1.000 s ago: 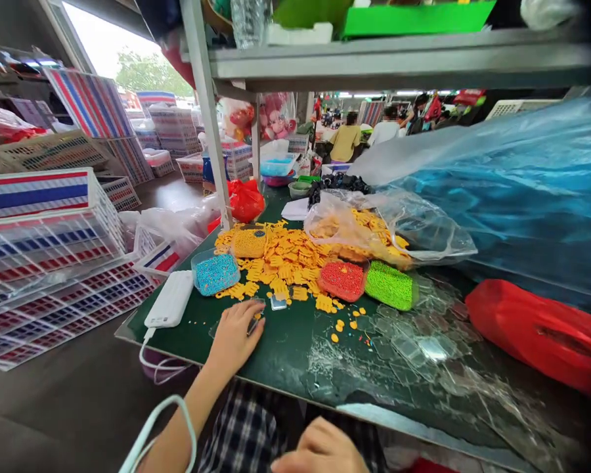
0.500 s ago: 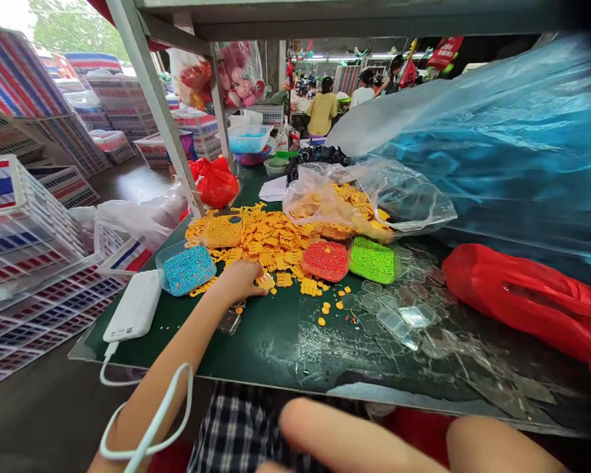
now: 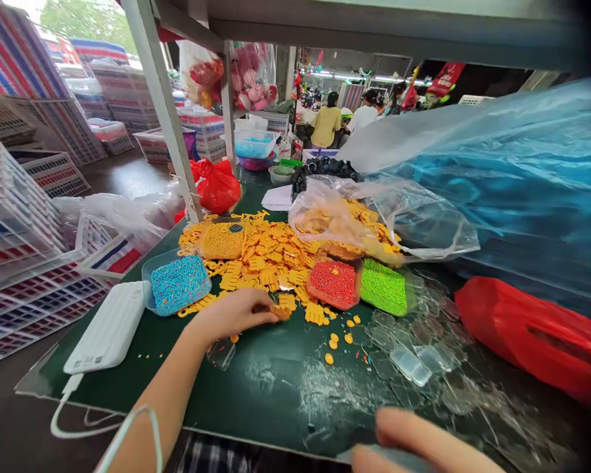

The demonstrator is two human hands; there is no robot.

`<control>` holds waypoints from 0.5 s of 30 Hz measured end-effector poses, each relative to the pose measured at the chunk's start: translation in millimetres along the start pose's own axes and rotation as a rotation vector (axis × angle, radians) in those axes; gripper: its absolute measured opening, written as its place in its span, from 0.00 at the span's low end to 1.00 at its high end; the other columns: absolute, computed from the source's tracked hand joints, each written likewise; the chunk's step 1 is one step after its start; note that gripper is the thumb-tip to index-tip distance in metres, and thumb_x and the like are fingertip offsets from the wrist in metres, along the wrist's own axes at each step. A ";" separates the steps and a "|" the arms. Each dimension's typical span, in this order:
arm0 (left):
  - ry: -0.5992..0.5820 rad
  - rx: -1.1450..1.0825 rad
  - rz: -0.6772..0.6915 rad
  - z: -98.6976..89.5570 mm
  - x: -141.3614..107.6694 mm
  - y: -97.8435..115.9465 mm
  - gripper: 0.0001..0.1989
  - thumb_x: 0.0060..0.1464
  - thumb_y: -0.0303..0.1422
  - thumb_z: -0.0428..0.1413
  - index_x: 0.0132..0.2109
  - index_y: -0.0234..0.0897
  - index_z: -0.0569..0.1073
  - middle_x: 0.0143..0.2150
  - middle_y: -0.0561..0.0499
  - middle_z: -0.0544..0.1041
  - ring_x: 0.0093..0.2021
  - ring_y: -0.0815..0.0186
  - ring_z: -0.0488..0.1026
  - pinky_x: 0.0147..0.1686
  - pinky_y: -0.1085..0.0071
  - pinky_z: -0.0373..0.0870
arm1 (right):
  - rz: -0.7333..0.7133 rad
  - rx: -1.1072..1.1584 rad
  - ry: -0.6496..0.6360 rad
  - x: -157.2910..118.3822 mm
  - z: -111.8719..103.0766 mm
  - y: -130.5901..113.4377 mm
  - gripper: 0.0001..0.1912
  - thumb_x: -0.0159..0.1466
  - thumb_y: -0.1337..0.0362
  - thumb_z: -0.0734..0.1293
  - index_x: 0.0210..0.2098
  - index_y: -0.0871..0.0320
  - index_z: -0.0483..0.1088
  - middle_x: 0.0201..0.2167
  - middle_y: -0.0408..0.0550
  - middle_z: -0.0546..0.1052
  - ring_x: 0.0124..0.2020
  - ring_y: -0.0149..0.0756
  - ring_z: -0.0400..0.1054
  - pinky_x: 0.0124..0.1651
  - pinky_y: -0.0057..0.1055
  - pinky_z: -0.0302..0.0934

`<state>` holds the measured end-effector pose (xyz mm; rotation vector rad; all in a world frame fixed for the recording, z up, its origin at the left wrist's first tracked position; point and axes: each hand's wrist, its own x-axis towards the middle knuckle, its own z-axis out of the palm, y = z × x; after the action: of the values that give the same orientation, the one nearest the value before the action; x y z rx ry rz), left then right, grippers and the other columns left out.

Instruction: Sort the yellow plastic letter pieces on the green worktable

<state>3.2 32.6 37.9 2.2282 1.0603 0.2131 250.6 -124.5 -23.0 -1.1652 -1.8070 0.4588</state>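
Observation:
My left hand (image 3: 234, 314) reaches over the green tabletop with its thumb and fingers pinched on a small yellow plastic piece (image 3: 280, 312). Just beyond it spreads a heap of flat yellow pieces (image 3: 270, 253). Around the heap are trays of blue beads (image 3: 180, 284), yellow beads (image 3: 222, 240), red beads (image 3: 332, 282) and green beads (image 3: 384, 287). Under my left wrist lies a small clear plastic piece (image 3: 221, 353). My right hand (image 3: 428, 440) is blurred at the bottom edge, fingers stretched out and apart over the table's front edge, mostly out of frame; nothing shows in it.
A white power bank (image 3: 109, 325) with a cable sits at the left. Clear plastic pieces (image 3: 414, 364) are scattered at the right, beside a red bag (image 3: 526, 335). An open clear bag (image 3: 423, 223) of yellow pieces stands behind. A shelf post (image 3: 165, 112) rises at the left.
The view has shifted slightly. My left hand still pinches a yellow piece, now drawn a little nearer. My right hand has moved right, and less of it shows.

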 end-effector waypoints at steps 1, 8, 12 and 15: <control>-0.030 -0.023 0.006 3.7 -0.4 2.3 0.13 0.59 0.40 0.53 0.40 0.37 0.78 0.38 0.49 0.78 0.37 0.64 0.73 0.37 0.72 0.64 | -0.047 -0.009 -0.040 26.7 -1.5 0.3 0.14 0.64 0.46 0.58 0.40 0.36 0.74 0.31 0.42 0.78 0.38 0.34 0.71 0.44 0.38 0.66; -0.169 -0.074 0.031 20.2 6.2 12.2 0.12 0.54 0.33 0.59 0.46 0.36 0.78 0.32 0.52 0.77 0.30 0.66 0.70 0.29 0.72 0.60 | -0.377 -0.472 -0.317 102.1 17.6 26.3 0.17 0.67 0.53 0.61 0.48 0.55 0.72 0.40 0.52 0.79 0.40 0.42 0.72 0.40 0.40 0.66; -0.201 -0.195 -0.009 17.3 7.4 11.2 0.19 0.51 0.31 0.62 0.51 0.37 0.76 0.34 0.52 0.79 0.32 0.67 0.71 0.31 0.74 0.62 | -0.305 -0.401 -0.357 89.3 29.5 49.6 0.14 0.66 0.54 0.63 0.45 0.54 0.71 0.38 0.50 0.77 0.38 0.42 0.71 0.38 0.38 0.65; -0.203 -0.244 -0.033 13.5 5.5 9.7 0.22 0.51 0.30 0.62 0.54 0.40 0.74 0.34 0.53 0.79 0.32 0.68 0.71 0.32 0.75 0.64 | -0.282 -0.351 -0.374 84.9 32.6 53.1 0.10 0.65 0.54 0.65 0.39 0.54 0.71 0.35 0.48 0.76 0.37 0.41 0.70 0.36 0.37 0.64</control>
<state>18.4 25.6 32.8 1.9663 0.9086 0.0937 238.9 -20.5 -35.6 -1.0779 -2.4108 0.2050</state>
